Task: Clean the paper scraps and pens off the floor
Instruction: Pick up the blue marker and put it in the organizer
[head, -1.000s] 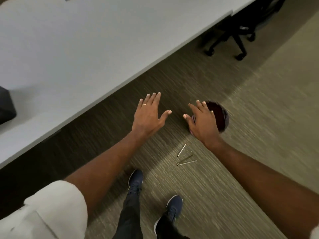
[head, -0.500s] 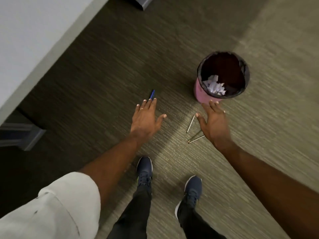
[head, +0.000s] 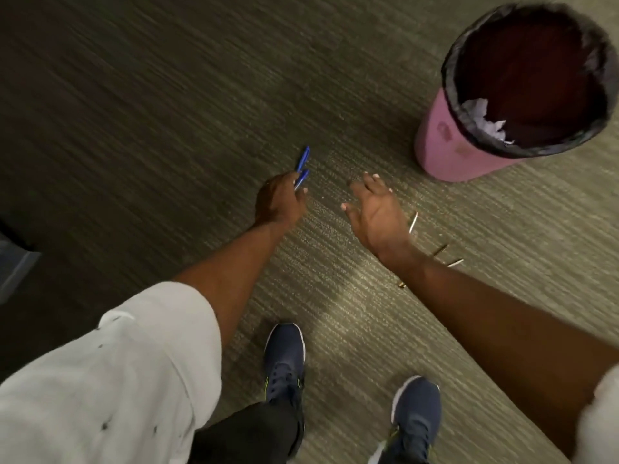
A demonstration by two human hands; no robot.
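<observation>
Left hand [head: 279,200] curled round blue plastic pens [head: 301,169], left of round pink bin [head: 475,142]. Right hand [head: 376,216] spread wide, empty, nearer bin.

No text, label, brand or number can be read. The pink bin [head: 445,142] bears 2 darker smudged marks on its side wall, too blurred to read as print. The blue pens [head: 302,169] show no legible lettering. The shoes [head: 284,360] show no logo that can be made out.
</observation>
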